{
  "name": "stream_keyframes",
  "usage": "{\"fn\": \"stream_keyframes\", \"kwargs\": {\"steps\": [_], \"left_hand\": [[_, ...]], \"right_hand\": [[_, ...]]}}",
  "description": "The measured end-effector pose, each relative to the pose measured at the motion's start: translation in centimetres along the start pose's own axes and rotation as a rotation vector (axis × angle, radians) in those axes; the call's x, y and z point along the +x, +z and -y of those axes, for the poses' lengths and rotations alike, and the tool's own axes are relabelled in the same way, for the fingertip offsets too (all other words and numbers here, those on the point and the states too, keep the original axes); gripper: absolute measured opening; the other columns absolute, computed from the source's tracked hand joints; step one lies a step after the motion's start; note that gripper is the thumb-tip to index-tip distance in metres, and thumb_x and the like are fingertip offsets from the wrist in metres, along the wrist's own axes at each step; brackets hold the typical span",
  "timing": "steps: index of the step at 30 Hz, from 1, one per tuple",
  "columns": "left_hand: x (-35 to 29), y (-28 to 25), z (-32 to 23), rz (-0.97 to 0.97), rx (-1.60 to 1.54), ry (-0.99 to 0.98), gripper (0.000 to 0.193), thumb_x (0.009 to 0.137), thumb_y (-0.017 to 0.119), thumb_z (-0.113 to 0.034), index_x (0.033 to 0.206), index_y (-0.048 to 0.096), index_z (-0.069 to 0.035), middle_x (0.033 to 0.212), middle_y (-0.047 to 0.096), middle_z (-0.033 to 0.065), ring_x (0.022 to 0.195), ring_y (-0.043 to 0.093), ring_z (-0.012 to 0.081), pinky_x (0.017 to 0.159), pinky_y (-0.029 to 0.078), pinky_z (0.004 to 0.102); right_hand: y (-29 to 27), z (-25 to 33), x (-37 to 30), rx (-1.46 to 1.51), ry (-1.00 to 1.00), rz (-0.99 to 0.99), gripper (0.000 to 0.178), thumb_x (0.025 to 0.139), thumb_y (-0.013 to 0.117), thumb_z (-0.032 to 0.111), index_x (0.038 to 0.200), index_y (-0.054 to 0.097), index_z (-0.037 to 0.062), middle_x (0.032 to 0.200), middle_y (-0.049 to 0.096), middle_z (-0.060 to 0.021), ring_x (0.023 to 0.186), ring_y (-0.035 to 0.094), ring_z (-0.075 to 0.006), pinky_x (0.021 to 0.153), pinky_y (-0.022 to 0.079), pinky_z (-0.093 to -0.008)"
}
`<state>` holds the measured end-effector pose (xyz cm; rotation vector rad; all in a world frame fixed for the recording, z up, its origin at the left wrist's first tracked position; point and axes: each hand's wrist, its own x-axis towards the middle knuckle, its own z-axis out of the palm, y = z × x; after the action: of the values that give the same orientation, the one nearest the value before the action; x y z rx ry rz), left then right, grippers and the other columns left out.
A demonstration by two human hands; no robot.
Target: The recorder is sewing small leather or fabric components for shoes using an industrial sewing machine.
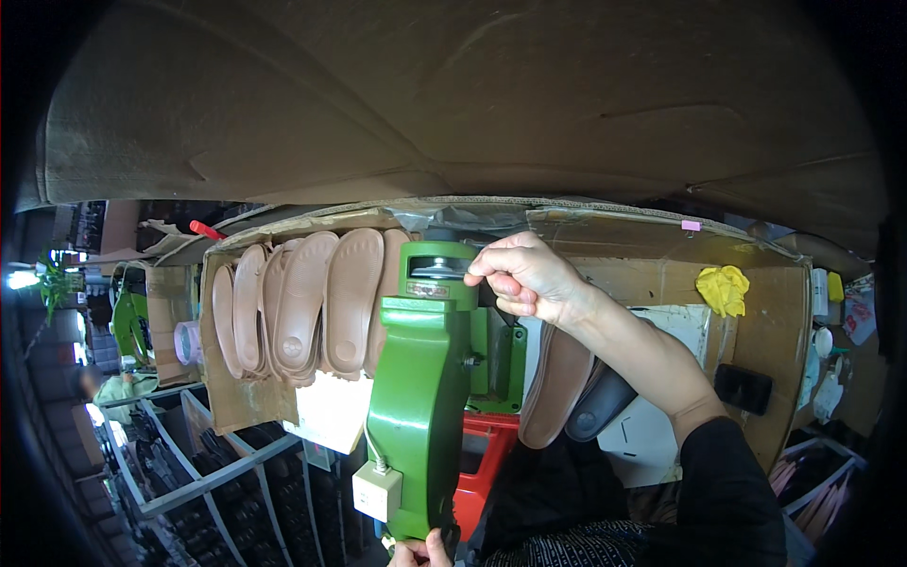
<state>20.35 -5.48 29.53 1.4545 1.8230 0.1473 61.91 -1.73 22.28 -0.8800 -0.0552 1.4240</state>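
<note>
In the head view, we see a green machine (416, 387) at centre, a white box (377, 489) mounted low on its side. The right grip (529, 279), fingers curled, meets the machine's head; the left grip (421, 551) lies at its lower end, partly cut off. We note tan soles (355, 302) in an upright row at left, and a yellow cloth (724, 289), crumpled, at right.
</note>
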Motion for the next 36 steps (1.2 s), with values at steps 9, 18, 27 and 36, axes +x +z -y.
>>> {"fn": "stream_keyframes", "kwargs": {"steps": [9,18,27,36], "left_hand": [[-1.6,1.1,-3.0,-0.06,0.482,0.592,0.029,0.081,0.066,-0.01,0.068,0.041,-0.004,0.051,0.047,0.0029,0.043,0.045,0.0115,0.043,0.035,0.0255],[-1.3,1.5,-2.1,-0.094,0.394,0.536,0.032,0.078,0.069,-0.011,0.063,0.042,-0.005,0.049,0.048,0.0029,0.041,0.044,0.0112,0.041,0.037,0.0254],[-1.7,1.6,-3.2,-0.105,0.376,0.509,0.029,0.08,0.067,-0.01,0.065,0.043,-0.005,0.052,0.046,0.0025,0.045,0.043,0.0103,0.046,0.038,0.0233],[-0.8,0.4,-0.7,0.171,0.33,0.053,0.024,0.088,0.056,-0.009,0.068,0.043,-0.003,0.059,0.044,0.0003,0.053,0.043,0.0089,0.057,0.043,0.0189]], "right_hand": [[0.8,0.2,-0.1,-0.046,0.001,-0.066,0.01,0.074,0.057,0.005,0.069,0.057,-0.0034,0.044,0.039,0.001,0.029,0.03,-0.0053,0.028,0.023,-0.0211],[0.1,0.2,-0.2,0.044,0.027,-0.038,0.01,0.074,0.056,0.005,0.069,0.056,-0.0038,0.043,0.038,0.002,0.029,0.03,-0.0043,0.027,0.024,-0.0205],[0.1,0.2,0.0,-0.018,0.023,-0.033,0.011,0.075,0.055,0.005,0.07,0.056,-0.0042,0.043,0.038,0.0019,0.029,0.03,-0.0041,0.027,0.024,-0.0204],[0.5,0.1,-0.1,-0.031,0.027,-0.049,0.011,0.075,0.055,0.005,0.07,0.056,-0.004,0.042,0.037,0.0015,0.028,0.03,-0.0048,0.027,0.023,-0.0212]]}}
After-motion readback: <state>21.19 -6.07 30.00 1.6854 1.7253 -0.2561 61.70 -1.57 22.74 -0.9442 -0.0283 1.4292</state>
